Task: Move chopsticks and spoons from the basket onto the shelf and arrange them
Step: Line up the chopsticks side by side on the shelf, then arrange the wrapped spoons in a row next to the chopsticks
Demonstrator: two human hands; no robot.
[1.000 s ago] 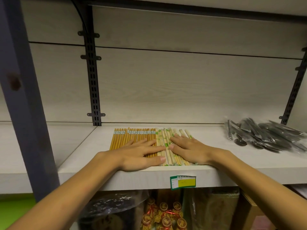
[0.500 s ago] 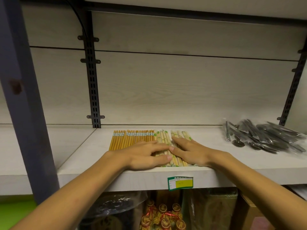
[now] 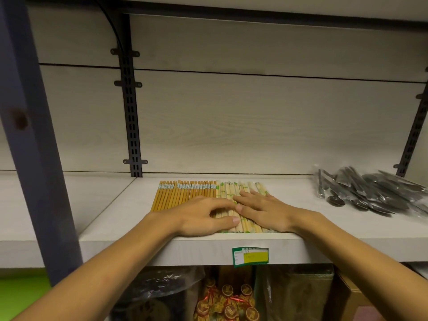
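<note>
A row of brown chopsticks (image 3: 183, 193) lies side by side on the pale wooden shelf (image 3: 301, 228), with a row of light bamboo chopsticks (image 3: 234, 188) printed with green leaves directly to its right. My left hand (image 3: 203, 215) lies flat over the near ends where the two rows meet, fingers pointing right. My right hand (image 3: 261, 208) presses flat on the light chopsticks, fingers pointing left and meeting the left hand's fingertips. A heap of dark spoons in clear plastic wrap (image 3: 370, 191) sits at the shelf's right end. The basket is out of view.
A dark blue post (image 3: 34, 135) stands at the left, in front of the shelf. Black slotted uprights (image 3: 130, 112) run up the back wall. A green and yellow price tag (image 3: 250, 257) is stuck on the shelf's front edge. Packaged goods (image 3: 227, 302) fill the level below.
Both hands slid slightly along the chopsticks, the left hand reaching further right so the fingertips now meet. The light chopsticks lie straighter and closer together.
</note>
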